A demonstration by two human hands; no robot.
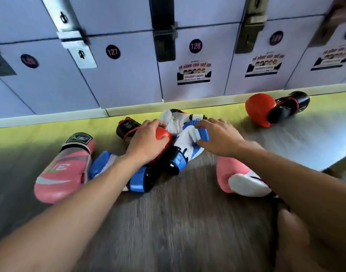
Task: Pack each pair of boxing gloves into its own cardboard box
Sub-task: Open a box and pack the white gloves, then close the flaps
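- The floor (pixel 178 228) has a grey-brown wood pattern; near the wall it looks yellow-green.
- Behind it stands a row of pale lockers (pixel 129 79) with round number labels. Two read 127 and 128, and some doors carry a printed sticker (pixel 193 74).
- The boxing gloves lie loose on the floor in front of the lockers.
- A pink glove (pixel 62 171) lies at the left and a second pink glove (pixel 227 173) at the right, partly under the right forearm.
- A second red glove (pixel 260 109) with a black cuff lies apart, far right, close to the lockers.
- A blue glove (pixel 101 163) lies beside the left forearm.
- The left hand (pixel 146 142) reaches forward, palm down, with its fingers curled over the red glove (pixel 165 135) in the middle heap.
- The right hand (pixel 219 138) reaches forward beside it and grips the blue and white glove (pixel 188 143) between fingers and thumb.
- These two gloves touch each other.
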